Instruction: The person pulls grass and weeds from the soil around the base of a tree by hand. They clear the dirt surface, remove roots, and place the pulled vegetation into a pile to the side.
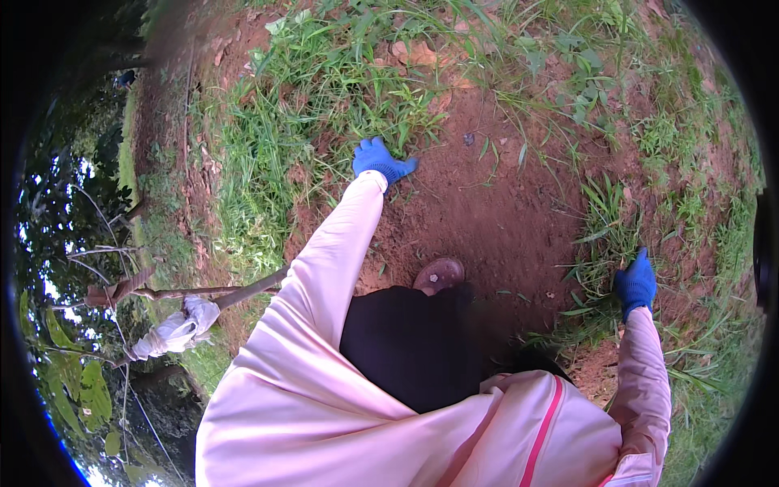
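Note:
My left hand (pixel 380 161), in a blue knitted glove, reaches forward to the edge of a thick patch of green grass (pixel 316 91). Its thumb sticks out over bare reddish soil (pixel 505 201), and nothing shows in its grasp. Off to the right, my right hand (pixel 636 285) wears a matching glove beside a clump of loose-looking grass (pixel 608 243). Its fingers are mostly turned away from view, so whether they grip any stems is hidden. Between the hands, the toe of a brown shoe (pixel 439 275) rests on the soil below my dark-clad knee (pixel 414 347).
To the left, a wooden pole (pixel 255 289) and thin branches stand close to my left sleeve, with white cloth (pixel 182 329) tied around the wood. Dry leaves (pixel 420 53) lie ahead. More weeds (pixel 688 207) grow on the right, and trees (pixel 73 146) line the far left.

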### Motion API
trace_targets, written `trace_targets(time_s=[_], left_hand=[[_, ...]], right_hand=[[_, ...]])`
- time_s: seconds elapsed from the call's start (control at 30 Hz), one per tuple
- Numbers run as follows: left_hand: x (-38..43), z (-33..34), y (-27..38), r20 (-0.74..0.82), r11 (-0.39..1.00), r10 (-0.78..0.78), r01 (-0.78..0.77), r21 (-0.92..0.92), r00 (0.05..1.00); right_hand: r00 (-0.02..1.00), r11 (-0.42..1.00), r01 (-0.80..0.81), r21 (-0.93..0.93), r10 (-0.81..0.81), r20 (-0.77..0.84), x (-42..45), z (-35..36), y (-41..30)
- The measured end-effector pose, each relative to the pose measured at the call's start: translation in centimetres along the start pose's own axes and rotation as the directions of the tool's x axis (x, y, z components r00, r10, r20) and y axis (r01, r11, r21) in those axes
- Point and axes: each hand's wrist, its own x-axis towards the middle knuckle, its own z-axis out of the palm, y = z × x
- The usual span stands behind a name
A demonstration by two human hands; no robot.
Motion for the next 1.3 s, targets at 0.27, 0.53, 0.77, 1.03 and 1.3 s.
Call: trace_targets(time_s=[0.27,0.53,0.77,1.03,1.3], left_hand=[[3.5,1.2,-0.7,0.09,0.972,0.015,0.007,-0.234,0.996],[-2.3,0.9,2.7,0.063,0.697,0.285,-0.162,-0.698,0.956],[-7.1,-4.4,8.3,-0.249,0.741,0.621,-0.66,-0.123,0.743],[8.1,-4.1,6.5,-0.396,0.844,0.383,-0.49,-0.216,0.834],[12.4,0.0,11.0,-0.464,0.653,0.258,-0.507,-0.563,0.847]], right_hand=[[0.997,0.995,-0.074,-0.07,0.074,-0.007,0.2,-0.7,-2.0],[0.995,0.997,-0.066,-0.049,0.062,-0.073,0.1,0.4,-1.7],[0.995,0.996,-0.071,-0.054,0.067,-0.076,0.0,0.4,-1.6],[0.993,0.998,-0.047,-0.051,0.041,-0.109,-0.1,0.9,-1.2],[0.995,0.998,-0.055,-0.041,0.051,-0.09,0.0,0.6,-1.4]])
